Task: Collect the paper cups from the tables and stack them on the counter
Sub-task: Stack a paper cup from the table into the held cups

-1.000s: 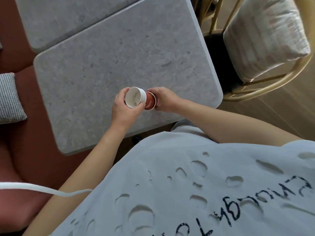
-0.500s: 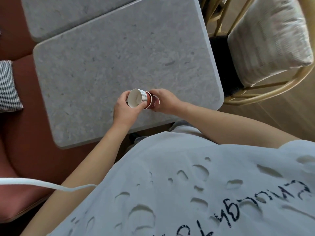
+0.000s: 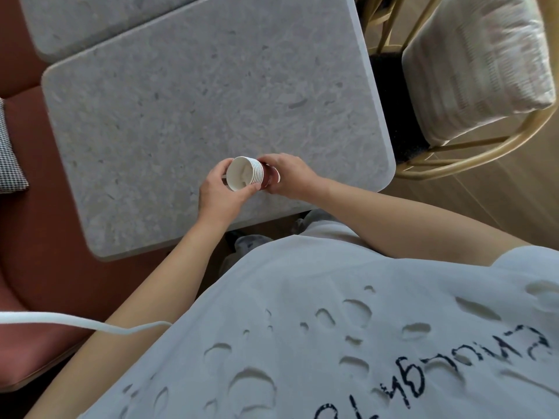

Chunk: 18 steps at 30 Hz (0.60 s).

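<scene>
Grey stone table (image 3: 187, 110), left hand (image 3: 219, 193) and right hand (image 3: 289, 176) both curled round nested paper cups (image 3: 249, 173).

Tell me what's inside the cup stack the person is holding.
The stack of paper cups lies sideways between the left hand and right hand. Its open mouth shows only white inner wall; the nested cups' interiors are covered.

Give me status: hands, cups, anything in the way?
Left hand and right hand both grip the cup stack, held sideways over the table. Nothing blocking.
</scene>
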### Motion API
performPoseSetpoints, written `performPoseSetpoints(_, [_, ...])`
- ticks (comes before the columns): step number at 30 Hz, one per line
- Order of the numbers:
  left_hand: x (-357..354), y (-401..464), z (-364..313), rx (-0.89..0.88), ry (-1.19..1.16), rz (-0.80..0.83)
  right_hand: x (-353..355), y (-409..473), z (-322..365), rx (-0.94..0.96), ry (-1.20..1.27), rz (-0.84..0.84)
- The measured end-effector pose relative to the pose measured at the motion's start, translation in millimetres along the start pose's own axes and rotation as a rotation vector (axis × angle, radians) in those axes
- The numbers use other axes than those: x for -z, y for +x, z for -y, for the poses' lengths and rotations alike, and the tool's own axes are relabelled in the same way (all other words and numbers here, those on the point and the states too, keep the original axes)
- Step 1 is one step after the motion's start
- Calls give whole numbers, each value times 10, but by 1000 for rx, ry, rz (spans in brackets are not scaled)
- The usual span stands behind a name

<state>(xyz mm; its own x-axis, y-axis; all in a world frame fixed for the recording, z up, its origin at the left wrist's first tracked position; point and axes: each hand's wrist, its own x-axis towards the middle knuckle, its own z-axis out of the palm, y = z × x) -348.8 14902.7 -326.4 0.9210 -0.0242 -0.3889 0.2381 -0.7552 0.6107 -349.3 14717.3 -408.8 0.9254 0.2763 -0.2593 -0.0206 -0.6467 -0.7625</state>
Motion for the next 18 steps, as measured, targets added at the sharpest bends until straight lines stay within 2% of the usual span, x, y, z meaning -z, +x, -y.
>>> performPoseSetpoints(9, [-30,-24,-8,-18,33,9,-47,-78,-1,-39,42,-42])
performPoseSetpoints(18, [-28,18,-1,-136,97,95,-158,-276,57,-139,103,-171])
